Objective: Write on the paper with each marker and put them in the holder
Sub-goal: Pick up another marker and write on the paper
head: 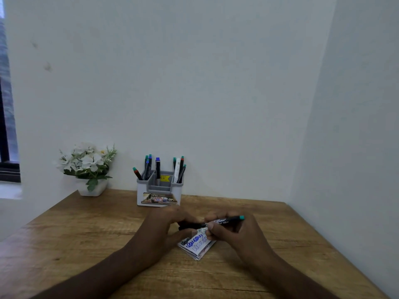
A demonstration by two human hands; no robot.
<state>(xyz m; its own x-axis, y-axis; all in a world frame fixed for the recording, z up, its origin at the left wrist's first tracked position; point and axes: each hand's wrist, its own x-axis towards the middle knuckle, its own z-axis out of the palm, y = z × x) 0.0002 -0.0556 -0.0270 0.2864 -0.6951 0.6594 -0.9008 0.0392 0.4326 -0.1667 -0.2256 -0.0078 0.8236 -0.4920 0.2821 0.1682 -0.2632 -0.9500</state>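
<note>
Fingers of both hands pinch one black marker with a teal end cap (pixel 224 221), held level just above the folded, scribbled white paper (pixel 197 244) mid-tabletop on the wooden table (pixel 86 244): left hand (pixel 166 225) on its dark end, right hand (pixel 233 231) on its barrel. Toward the far edge stands the grey plastic holder (pixel 159 190) with markers.

A wooden table (pixel 86 244) with visible grain fills the lower part of the view, pushed into a corner of pale walls. Directly on it sit a white pot of white flowers (pixel 91 187) at the back left, a grey marker holder (pixel 159 192) (several markers upright inside) at the back centre, and a small scribbled-on folded paper (pixel 197 247) nearer the front.
</note>
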